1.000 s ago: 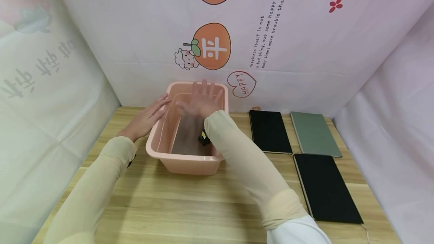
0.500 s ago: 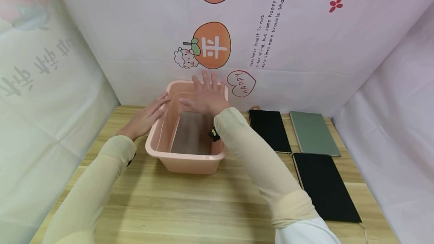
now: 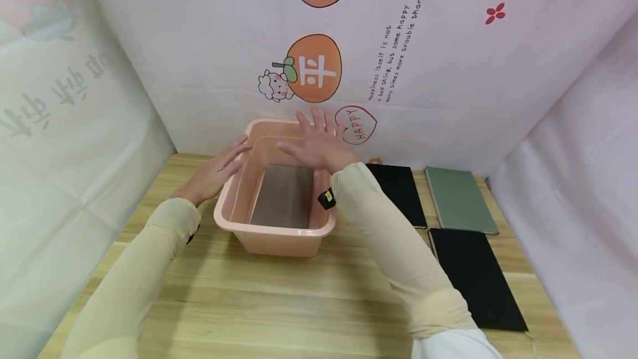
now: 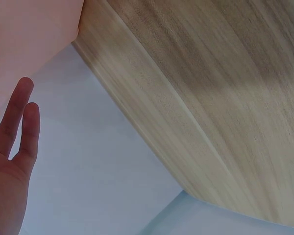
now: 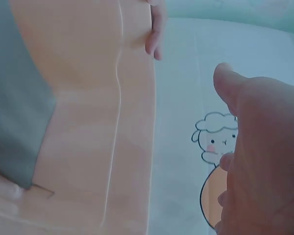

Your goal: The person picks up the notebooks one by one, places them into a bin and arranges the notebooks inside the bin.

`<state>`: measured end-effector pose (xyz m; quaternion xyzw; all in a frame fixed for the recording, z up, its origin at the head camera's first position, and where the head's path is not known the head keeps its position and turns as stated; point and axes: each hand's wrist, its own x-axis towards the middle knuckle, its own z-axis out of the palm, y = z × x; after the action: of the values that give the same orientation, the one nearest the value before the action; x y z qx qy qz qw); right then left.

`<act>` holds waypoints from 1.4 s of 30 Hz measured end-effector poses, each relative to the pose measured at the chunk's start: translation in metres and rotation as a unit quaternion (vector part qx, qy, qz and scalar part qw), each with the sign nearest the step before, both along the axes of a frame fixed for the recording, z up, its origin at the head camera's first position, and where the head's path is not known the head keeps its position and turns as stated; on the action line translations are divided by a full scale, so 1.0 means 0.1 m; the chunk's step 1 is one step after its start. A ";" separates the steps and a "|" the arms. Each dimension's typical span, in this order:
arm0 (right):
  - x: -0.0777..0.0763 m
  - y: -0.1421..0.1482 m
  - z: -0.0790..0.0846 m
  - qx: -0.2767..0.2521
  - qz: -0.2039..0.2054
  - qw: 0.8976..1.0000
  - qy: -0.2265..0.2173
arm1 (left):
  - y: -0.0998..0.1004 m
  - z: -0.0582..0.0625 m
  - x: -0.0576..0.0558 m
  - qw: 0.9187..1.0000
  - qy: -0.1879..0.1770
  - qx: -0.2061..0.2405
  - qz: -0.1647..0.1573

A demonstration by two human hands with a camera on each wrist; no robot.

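A pink plastic basin [image 3: 279, 242] stands on the wooden table. Flat on its floor lies a grey notebook [image 3: 284, 198]; in the right wrist view a thin ribbon sticks out from that notebook's corner. My left hand [image 3: 209, 178] rests on the basin's left rim with fingers extended. In the left wrist view, two straight fingers of the left hand [image 4: 12, 161] reach up beside the pink wall. My right hand [image 3: 321, 145], fingers spread and nothing in it, hovers above the basin's far right corner.
To the right lie a black notebook [image 3: 399, 193], partly behind my right sleeve, a grey-green notebook [image 3: 461, 198] and, nearer, another black notebook [image 3: 483, 287]. White printed cloth [image 3: 209, 60] walls the table on the left, back and right, with the basin close to the back cloth.
My right hand has moved rightward from over the basin's middle to its far right corner, uncovering more of the notebook inside. My left hand has stayed on the rim.
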<state>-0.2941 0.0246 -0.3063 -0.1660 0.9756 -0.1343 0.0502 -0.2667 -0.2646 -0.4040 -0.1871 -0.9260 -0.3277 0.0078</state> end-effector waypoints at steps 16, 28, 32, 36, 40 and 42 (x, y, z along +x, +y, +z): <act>-0.03 0.46 -0.13 0.001 -0.005 1.000 -0.001 | 0.06 -0.06 0.03 1.000 0.005 0.008 0.001; -0.11 0.74 -0.22 -0.010 -0.014 1.000 0.012 | 0.02 0.00 0.03 1.000 -0.007 0.018 0.002; -0.12 0.87 -0.22 -0.029 -0.024 0.999 0.005 | 0.01 -0.01 0.02 1.000 -0.006 0.014 0.008; -0.13 1.03 -0.26 -0.048 -0.041 0.998 -0.015 | 0.03 -0.03 0.01 1.000 -0.005 0.013 0.008; -0.14 1.16 -0.31 -0.049 -0.055 0.997 -0.020 | 0.04 -0.05 0.01 1.000 -0.006 0.022 0.007; -0.13 1.21 -0.33 -0.052 -0.058 0.997 -0.018 | 0.04 -0.05 0.01 1.000 -0.007 0.026 0.004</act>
<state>-0.3073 0.1457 -0.3393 -0.1088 0.9744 -0.1901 0.0509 -0.2661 -0.2605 -0.4091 -0.1803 -0.9180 -0.3530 0.0072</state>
